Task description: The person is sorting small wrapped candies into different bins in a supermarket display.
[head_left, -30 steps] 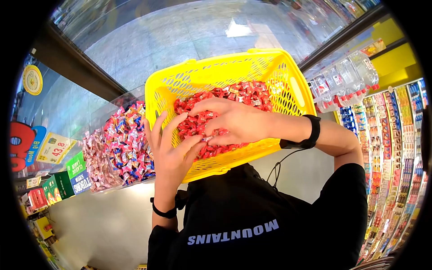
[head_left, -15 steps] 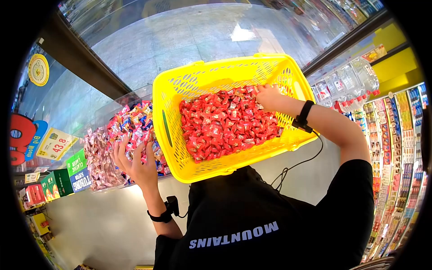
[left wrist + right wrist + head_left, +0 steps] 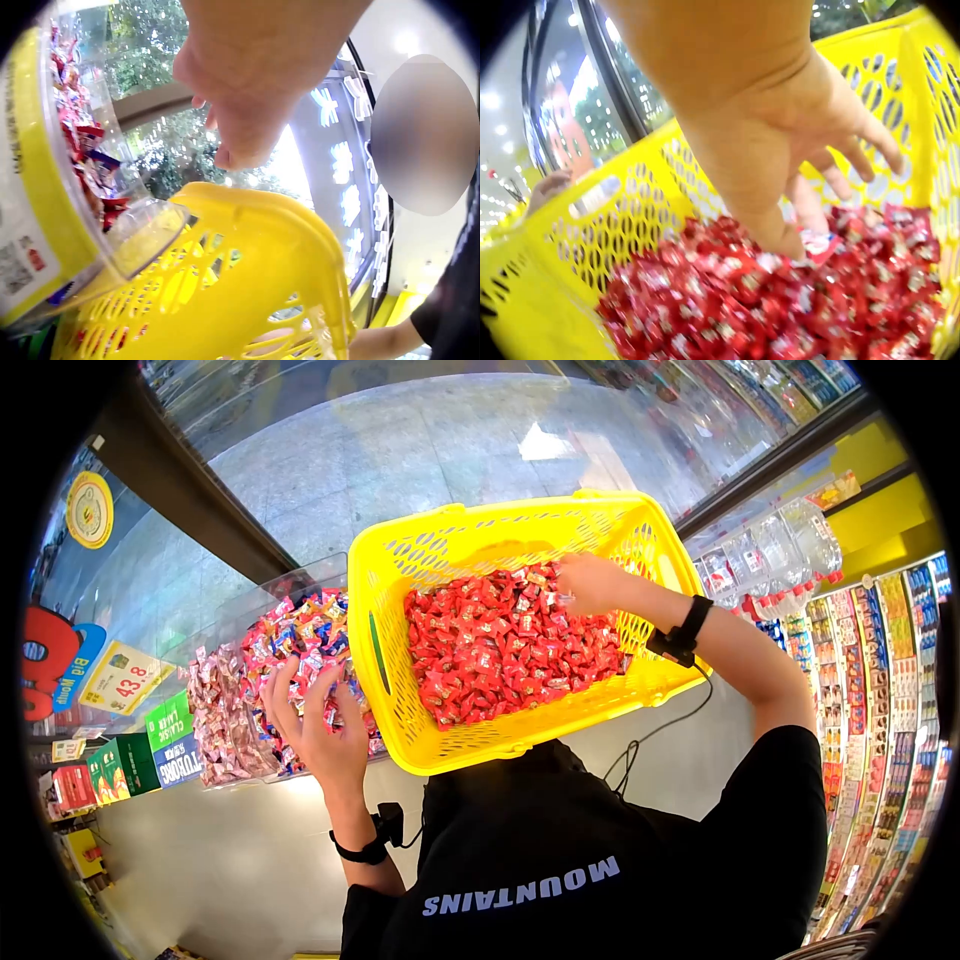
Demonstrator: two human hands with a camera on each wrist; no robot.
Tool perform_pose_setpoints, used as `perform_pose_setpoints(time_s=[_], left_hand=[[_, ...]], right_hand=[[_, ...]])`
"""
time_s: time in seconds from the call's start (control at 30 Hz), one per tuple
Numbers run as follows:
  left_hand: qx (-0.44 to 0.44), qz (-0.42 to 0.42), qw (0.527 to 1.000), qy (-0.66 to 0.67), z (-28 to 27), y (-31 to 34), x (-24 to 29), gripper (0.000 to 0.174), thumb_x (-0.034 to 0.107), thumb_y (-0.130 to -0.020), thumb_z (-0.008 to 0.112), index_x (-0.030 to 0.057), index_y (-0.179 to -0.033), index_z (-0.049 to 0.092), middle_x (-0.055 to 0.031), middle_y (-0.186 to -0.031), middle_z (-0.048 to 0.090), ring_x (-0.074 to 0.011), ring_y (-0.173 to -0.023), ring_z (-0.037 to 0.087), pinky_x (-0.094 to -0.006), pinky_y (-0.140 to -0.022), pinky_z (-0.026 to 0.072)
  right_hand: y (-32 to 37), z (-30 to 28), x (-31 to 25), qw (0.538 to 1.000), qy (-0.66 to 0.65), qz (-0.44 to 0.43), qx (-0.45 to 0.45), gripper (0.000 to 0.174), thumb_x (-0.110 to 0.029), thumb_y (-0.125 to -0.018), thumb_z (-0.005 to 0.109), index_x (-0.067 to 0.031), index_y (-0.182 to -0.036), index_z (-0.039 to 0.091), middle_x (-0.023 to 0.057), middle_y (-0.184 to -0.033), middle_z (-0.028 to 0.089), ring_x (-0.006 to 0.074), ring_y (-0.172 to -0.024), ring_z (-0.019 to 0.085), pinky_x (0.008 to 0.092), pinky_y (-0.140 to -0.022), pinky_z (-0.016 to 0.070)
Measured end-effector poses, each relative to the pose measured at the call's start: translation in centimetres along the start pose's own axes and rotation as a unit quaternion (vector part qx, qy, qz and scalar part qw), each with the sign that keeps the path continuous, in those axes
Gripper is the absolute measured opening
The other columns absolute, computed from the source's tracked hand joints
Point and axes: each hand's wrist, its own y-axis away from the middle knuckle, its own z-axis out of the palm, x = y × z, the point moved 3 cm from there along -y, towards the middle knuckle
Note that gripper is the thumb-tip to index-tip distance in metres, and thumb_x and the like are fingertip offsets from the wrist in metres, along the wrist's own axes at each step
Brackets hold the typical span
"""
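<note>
Where every place is measured from: the yellow basket (image 3: 470,535), mid-scene in front of the person's chest.
Far left of the basket: a price sign (image 3: 120,680) reading 43.8, with green boxes (image 3: 170,745) just below it.
Left of the basket: a clear bin (image 3: 310,572) touching the basket's left wall. It holds pink sweets (image 3: 215,725) on its far side and mixed sweets (image 3: 300,645) on the basket side.
Left hand (image 3: 322,735): released, with fingers straight and spread. It is raised against the mixed sweets just left of the basket and grasps nothing.
Inside the basket: red candies (image 3: 500,650) heaped across the floor.
Right hand (image 3: 592,582): in the basket's far right corner, fingers loosely spread, tips down on the red candies. I cannot tell whether it pinches one.
Right of the basket: water bottles (image 3: 770,545), then shelves (image 3: 880,690) of small packets.
</note>
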Motion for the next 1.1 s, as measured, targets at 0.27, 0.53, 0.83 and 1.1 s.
perform_pose_setpoints(time_s=[0.27, 0.53, 0.83, 1.1], left_hand=[[-0.116, 0.189, 0.969, 0.113, 1.9, -3.1, 9.5, 0.036, 0.016, -0.075, 0.091, 0.0255, -0.108, 0.081, -0.0099, -0.147, 0.058, -0.0396, -0.146, 0.045, -0.0648, -0.125, 0.0277], [-0.127, 0.275, 0.946, 0.113, 2.9, -2.9, 11.5, 0.022, 0.019, -0.076, 0.089, 0.0309, -0.093, 0.080, 0.0019, -0.141, 0.064, -0.0331, -0.145, 0.047, -0.0667, -0.127, 0.0254], [-0.013, 0.120, 0.991, -0.064, 0.3, -1.9, 0.1, 0.016, 0.011, -0.087, 0.085, 0.0148, -0.102, 0.082, -0.0093, -0.142, 0.062, -0.0366, -0.142, 0.048, -0.0553, -0.120, 0.0357], [-0.076, 0.044, 0.981, -0.172, 0.6, 0.7, -4.6, 0.023, 0.012, -0.090, 0.081, 0.0138, -0.113, 0.077, -0.0106, -0.149, 0.059, -0.0387, -0.144, 0.046, -0.0551, -0.121, 0.0350]], right_hand=[[9.3, -6.4, -9.8, 0.923, -0.227, -0.263, 0.167, 0.028, -0.026, -0.087, 0.074, -0.0038, -0.103, 0.079, 0.0222, -0.150, 0.056, 0.0405, -0.137, 0.056, 0.0471, -0.115, 0.0458], [11.8, -5.0, -10.4, 0.883, -0.341, -0.277, 0.167, 0.031, -0.026, -0.085, 0.078, -0.0023, -0.106, 0.078, 0.0213, -0.144, 0.058, 0.0405, -0.133, 0.057, 0.0496, -0.111, 0.0469], [6.3, 1.3, -5.7, 0.993, -0.028, -0.106, -0.043, 0.037, -0.030, -0.081, 0.084, -0.0118, -0.113, 0.080, 0.0133, -0.125, 0.062, 0.0357, -0.125, 0.058, 0.0555, -0.100, 0.0511], [0.5, 6.3, -6.7, 0.975, 0.037, -0.076, -0.205, 0.056, -0.043, -0.080, 0.090, -0.0128, -0.126, 0.077, 0.0138, -0.147, 0.056, 0.0397, -0.140, 0.049, 0.0667, -0.109, 0.0471]])
